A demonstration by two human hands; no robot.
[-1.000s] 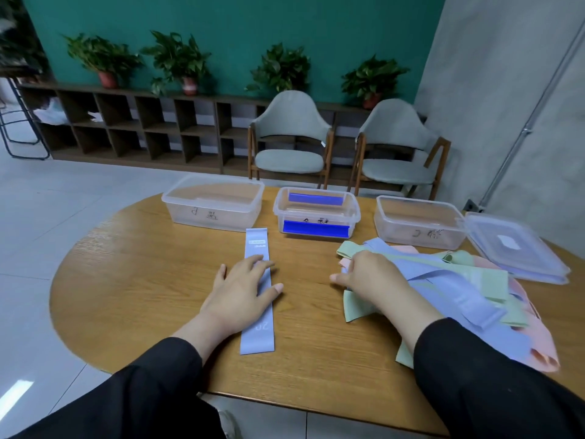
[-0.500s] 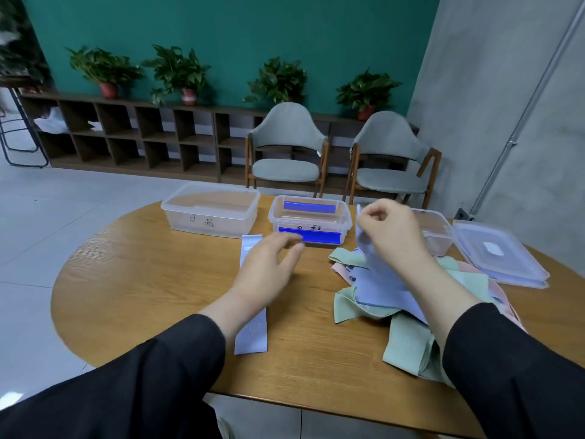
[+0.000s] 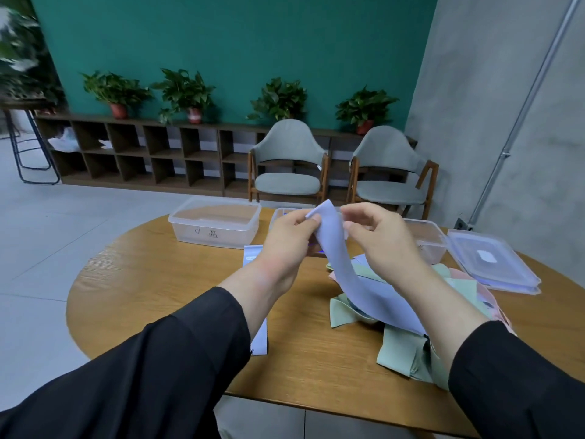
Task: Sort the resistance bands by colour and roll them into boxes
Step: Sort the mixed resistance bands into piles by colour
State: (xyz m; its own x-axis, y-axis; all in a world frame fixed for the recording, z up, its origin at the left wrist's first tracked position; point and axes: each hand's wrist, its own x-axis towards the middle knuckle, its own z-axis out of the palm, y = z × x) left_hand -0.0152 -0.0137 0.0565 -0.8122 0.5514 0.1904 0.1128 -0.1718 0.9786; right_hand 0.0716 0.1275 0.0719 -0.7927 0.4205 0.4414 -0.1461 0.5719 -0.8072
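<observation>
Two chairs (image 3: 287, 166), shelf (image 3: 152, 153), potted plants (image 3: 185, 93).

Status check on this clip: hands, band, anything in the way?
Left hand and right hand both pinch the lilac band's top end, raised. Its tail trails into the mixed pile. Nothing in the way.

Held a lavender band (image 3: 332, 245) aloft, pinched between left hand (image 3: 289, 240) and right hand (image 3: 378, 239). Trailed down to the mixed pile (image 3: 402, 343) near right. Three clear boxes (image 3: 215, 224) beyond, on the table (image 3: 152, 280).
</observation>
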